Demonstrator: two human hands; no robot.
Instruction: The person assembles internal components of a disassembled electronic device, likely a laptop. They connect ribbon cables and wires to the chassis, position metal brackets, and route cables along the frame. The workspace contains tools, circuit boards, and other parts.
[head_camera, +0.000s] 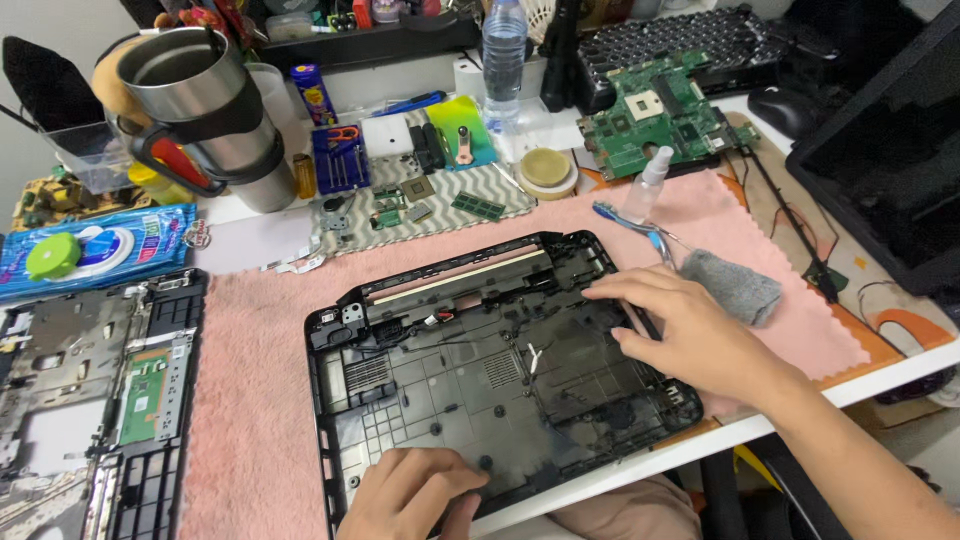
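The shell (490, 370), the black plastic bottom case of a laptop, lies inner side up on a pink mat (250, 400) at the near edge of the desk (900, 365).

Handling: judged light and thin-walled, stiff across its ribbed floor but liable to flex at the corners. Clips, posts and a loose wire inside look fragile. Best held by two opposite side rims, not by the inner ribs.

Left hand (410, 495): at the near rim, fingers curled and pressing on the edge; whether they wrap under it cannot be told. Right hand (690, 330): fingers spread flat on the right rim, gripping nothing.

Not visible: the near left corner of the shell, cut off by the frame; the rim under each palm; the underside. A green board (660, 115) lies far right, a second frame (90, 400) lies left, partly cropped.
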